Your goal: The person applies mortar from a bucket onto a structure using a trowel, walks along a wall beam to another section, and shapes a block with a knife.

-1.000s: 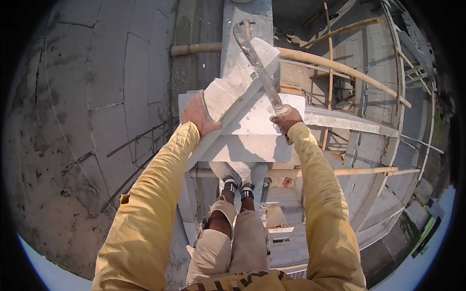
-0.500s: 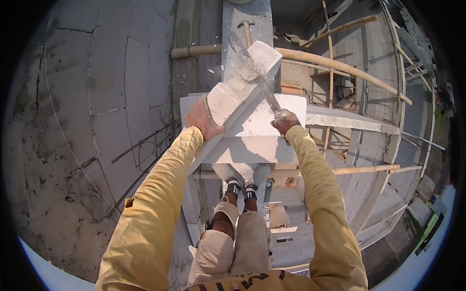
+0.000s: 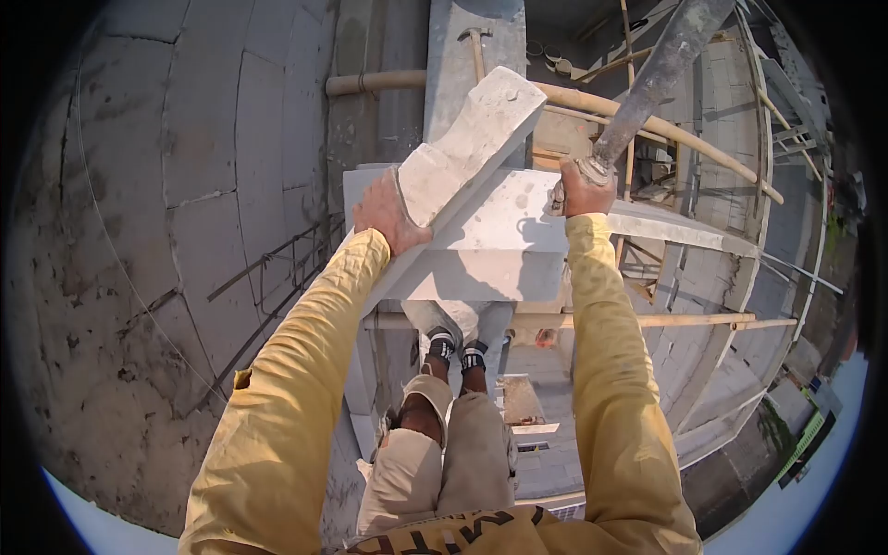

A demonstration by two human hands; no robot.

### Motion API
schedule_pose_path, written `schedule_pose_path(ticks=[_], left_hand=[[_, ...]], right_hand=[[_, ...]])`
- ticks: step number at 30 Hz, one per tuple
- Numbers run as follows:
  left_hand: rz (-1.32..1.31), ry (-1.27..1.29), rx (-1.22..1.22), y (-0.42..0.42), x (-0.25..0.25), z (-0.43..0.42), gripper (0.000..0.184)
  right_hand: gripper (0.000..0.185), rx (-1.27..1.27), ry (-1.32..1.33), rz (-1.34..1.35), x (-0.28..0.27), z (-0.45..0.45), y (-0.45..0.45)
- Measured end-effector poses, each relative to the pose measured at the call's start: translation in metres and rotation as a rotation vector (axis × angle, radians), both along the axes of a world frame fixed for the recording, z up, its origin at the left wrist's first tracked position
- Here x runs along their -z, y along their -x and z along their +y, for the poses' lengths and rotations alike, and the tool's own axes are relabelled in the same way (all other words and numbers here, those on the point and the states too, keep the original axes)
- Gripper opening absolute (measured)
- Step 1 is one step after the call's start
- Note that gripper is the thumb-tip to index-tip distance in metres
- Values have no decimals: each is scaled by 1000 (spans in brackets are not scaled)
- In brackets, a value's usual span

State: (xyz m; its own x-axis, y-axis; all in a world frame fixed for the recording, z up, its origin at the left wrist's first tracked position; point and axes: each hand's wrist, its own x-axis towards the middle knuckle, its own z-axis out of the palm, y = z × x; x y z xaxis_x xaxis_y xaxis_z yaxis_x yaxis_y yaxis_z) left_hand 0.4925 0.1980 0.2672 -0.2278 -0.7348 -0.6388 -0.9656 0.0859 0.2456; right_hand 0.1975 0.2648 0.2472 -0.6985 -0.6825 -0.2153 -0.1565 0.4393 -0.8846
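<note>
My left hand [image 3: 390,211] is closed around the near end of a pale lightweight concrete block [image 3: 490,129], which lies slantwise with a chipped hollow along its upper left side. It rests across a larger white block [image 3: 504,208] below it. Raised off to the right, my right hand [image 3: 587,188] grips a machete [image 3: 661,69] by its handle, the wide, stained blade pointing up and away, apart from the block. A claw hammer [image 3: 476,46] lies on the grey plank [image 3: 444,23] beyond the block.
Bamboo poles [image 3: 666,134] cross behind and to the right of the blocks. On the left rises a grey block wall [image 3: 203,111] with thin steel rods [image 3: 268,264] beside it. My feet [image 3: 458,351] stand high up, with a lower floor [image 3: 555,453] visible beneath.
The machete, which was down at the block amid flying dust and chips, has swung up to the right with my right hand. My left hand stays on the block, and the dust has gone.
</note>
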Motion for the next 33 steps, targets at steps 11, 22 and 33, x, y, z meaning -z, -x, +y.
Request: schedule_pose_path(ticks=[11, 22, 33], left_hand=[[-39, 41, 29, -4, 15, 6, 121], [-64, -12, 52, -4, 16, 4, 116], [4, -13, 25, -2, 12, 4, 119]], right_hand=[[40, -500, -287, 397, -34, 5, 18], [45, -615, -802, 258, 30, 32, -6], [36, -207, -178, 321, -11, -13, 7]])
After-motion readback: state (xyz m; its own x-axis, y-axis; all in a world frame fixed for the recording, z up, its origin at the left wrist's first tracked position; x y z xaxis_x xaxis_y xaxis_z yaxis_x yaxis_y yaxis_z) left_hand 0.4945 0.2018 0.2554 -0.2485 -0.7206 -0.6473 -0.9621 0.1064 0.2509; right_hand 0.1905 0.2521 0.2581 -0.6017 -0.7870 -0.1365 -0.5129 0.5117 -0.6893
